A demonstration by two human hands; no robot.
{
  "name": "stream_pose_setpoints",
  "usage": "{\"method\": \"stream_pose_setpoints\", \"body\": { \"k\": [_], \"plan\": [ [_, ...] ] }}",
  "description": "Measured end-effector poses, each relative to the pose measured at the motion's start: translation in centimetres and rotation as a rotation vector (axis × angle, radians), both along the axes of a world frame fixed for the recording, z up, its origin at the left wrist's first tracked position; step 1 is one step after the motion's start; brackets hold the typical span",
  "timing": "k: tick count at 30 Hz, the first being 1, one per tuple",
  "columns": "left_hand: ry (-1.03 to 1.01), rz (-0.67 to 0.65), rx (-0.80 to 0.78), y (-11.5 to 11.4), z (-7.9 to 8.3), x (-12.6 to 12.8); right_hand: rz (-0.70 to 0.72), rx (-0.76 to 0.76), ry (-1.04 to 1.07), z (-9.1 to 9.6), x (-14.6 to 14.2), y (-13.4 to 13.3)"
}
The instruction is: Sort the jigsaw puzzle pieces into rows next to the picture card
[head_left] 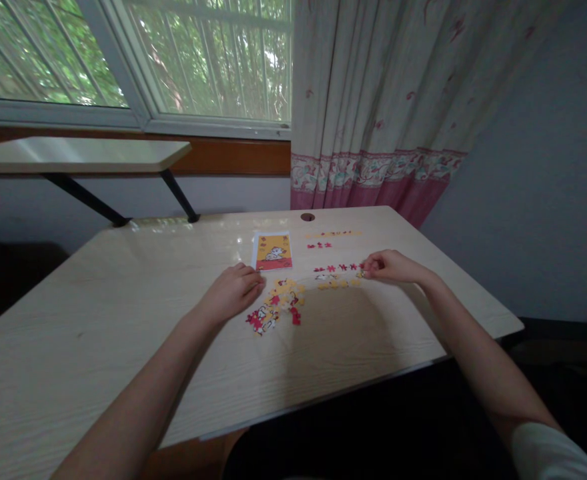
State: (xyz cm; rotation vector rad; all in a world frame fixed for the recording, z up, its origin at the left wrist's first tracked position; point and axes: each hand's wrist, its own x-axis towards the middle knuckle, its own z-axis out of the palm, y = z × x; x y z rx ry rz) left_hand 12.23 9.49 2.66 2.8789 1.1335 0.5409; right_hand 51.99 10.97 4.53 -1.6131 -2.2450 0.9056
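My left hand (232, 291) rests on the desk with its fingers curled in, beside a loose pile of jigsaw puzzle pieces (275, 301) in yellow, red and white. Whatever may be under those fingers is hidden. Just beyond its fingertips lies a picture card (273, 253) showing a white cartoon animal on yellow and red. At the right end of the sorted rows, my right hand (392, 267) pinches a small puzzle piece (361, 274), partly covered by the fingertips. A row of red pieces (343, 268) and a row of yellow pieces (339, 284) extend leftward from it.
Farther back lie a short red row (319, 246) and a thin yellow row (333, 234) of pieces. A round cable hole (307, 217) sits near the desk's back edge. A raised shelf (83, 153) stands at the back left; a curtain (373, 120) hangs behind.
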Motion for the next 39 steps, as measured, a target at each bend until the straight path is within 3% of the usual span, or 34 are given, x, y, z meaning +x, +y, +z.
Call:
{"method": "stream_pose_setpoints", "body": {
  "k": [5, 12, 17, 30, 39],
  "plan": [
    [0.079, -0.001, 0.037, 0.1, -0.2, -0.1, 0.059, -0.001, 0.064, -0.3, -2.1, 1.5],
    [0.104, 0.033, 0.05, 0.1, -0.2, -0.1, -0.055, 0.078, 0.043, -2.1, -3.1, 1.5],
    [0.116, 0.034, 0.05, 0.0, -0.1, 0.1, -0.051, 0.053, 0.007, -2.1, -3.3, 1.2],
    [0.104, 0.042, 0.033, 0.0, -0.1, 0.1, -0.079, 0.182, -0.069, -1.3, -4.0, 0.7],
    [0.088, 0.039, 0.013, 0.0, -0.3, 0.1, -0.032, 0.214, -0.124, -1.8, -4.0, 1.0]
  ]
}}
